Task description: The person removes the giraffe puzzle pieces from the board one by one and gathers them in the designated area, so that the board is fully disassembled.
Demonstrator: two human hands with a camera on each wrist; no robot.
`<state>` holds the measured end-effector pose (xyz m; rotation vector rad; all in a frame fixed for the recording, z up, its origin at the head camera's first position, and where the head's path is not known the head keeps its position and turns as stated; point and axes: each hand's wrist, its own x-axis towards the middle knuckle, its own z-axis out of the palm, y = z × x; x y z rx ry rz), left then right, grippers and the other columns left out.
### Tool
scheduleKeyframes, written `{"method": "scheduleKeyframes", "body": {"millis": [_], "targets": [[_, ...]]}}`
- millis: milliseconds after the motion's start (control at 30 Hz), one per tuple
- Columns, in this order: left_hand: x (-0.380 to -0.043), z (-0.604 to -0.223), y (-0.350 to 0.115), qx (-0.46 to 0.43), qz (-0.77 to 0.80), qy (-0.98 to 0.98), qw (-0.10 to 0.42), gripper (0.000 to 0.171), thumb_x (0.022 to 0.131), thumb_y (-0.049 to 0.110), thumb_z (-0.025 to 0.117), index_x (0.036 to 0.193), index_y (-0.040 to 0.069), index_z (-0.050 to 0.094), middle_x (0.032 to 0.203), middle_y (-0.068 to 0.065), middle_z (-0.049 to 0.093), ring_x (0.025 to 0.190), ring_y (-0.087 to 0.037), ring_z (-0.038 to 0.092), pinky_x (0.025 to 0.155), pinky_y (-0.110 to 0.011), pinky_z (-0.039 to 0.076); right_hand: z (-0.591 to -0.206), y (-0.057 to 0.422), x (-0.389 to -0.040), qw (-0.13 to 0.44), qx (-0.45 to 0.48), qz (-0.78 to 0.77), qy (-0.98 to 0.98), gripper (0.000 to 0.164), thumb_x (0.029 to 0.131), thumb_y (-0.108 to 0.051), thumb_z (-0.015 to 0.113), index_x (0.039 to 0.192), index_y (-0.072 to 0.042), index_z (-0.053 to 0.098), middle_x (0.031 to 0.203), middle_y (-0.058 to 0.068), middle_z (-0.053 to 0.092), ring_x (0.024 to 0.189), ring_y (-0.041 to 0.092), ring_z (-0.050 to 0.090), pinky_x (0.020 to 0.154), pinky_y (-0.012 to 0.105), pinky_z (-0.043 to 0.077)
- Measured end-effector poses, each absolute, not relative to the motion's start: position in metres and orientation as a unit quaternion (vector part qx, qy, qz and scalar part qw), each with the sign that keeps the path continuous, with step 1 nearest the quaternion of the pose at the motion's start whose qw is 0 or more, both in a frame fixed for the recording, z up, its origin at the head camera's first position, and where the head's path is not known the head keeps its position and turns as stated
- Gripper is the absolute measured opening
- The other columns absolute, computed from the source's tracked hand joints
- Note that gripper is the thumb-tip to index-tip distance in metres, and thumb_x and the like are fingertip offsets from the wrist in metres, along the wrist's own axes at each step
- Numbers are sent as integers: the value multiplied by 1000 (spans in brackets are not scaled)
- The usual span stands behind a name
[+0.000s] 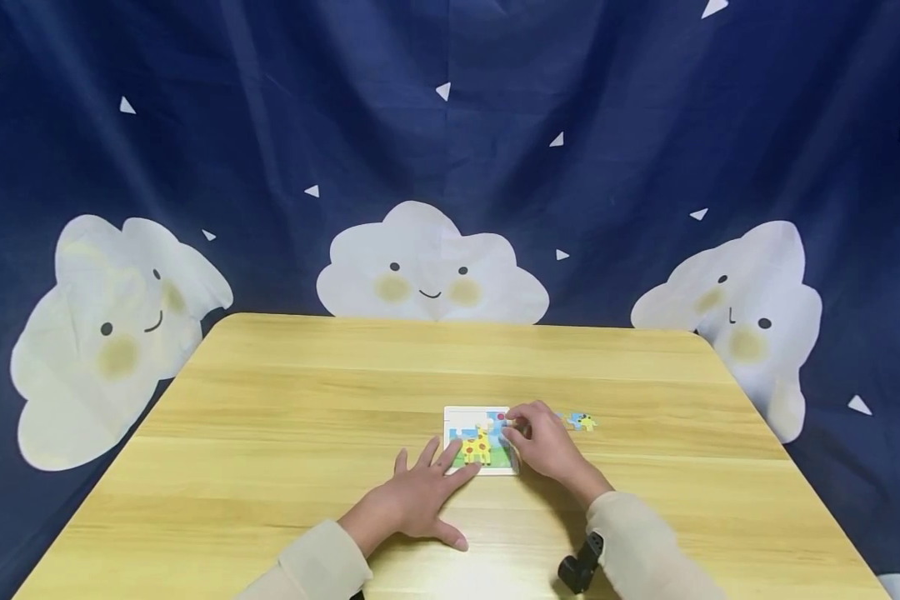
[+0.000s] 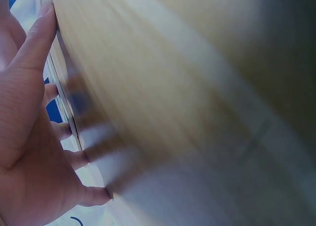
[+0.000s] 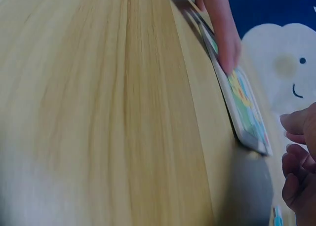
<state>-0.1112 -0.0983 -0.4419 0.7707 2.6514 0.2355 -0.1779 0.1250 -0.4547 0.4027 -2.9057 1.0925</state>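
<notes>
A white-framed jigsaw puzzle with a yellow, red-spotted giraffe lies on the wooden table. White gaps show in its upper part, and a red dot sits near the top right corner. My left hand spreads its fingers, with fingertips resting on the puzzle's lower left and the thumb on the table. At the puzzle's right edge is my right hand, with bent fingers. Its thumb and index fingertips stand apart in the head view, with no piece showing between them. The right wrist view shows these fingers beside the board.
Loose puzzle pieces, blue with yellow, lie on the table just right of the right hand. A black wrist camera sits at the right sleeve. Behind the table hangs a dark blue curtain with smiling clouds.
</notes>
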Motion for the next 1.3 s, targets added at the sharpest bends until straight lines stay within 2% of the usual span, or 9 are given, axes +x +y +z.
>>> {"method": "scheduleKeyframes", "body": {"millis": [367,667,967,1200,1300], "targets": [[-114,-440,-96,280,80,938,187,98,67,76,56,150,36,21,159,-8,8,143,-40,10,98,-72,20,-464,109,-185,-20,144,331,-932,17,85,-17,69,101,-10,69,87,1,51,75,13,42,66,30,37],[-114,-442,-101,269,84,942,183,99,67,76,57,150,35,22,159,-9,7,143,-41,9,97,-74,21,-463,101,-190,-32,165,323,-931,21,86,-21,69,104,-10,65,94,3,49,82,15,43,75,34,39],[-113,-443,-98,276,78,940,185,99,66,76,57,149,36,22,159,-8,9,143,-40,11,98,-73,21,-465,105,-184,-25,140,349,-926,10,83,-19,72,87,-15,62,108,9,45,106,30,40,91,48,36],[-114,-442,-99,275,83,940,186,98,67,76,58,149,36,23,159,-8,9,143,-40,11,98,-73,21,-465,105,-186,-22,151,338,-929,16,84,-19,71,99,-15,65,115,11,45,108,31,41,89,49,38],[-114,-442,-98,275,80,940,185,98,67,76,57,149,36,23,159,-8,9,143,-40,11,98,-73,21,-465,105,-186,-22,154,336,-929,14,85,-18,70,97,-15,65,116,12,45,107,31,40,89,50,37]]}}
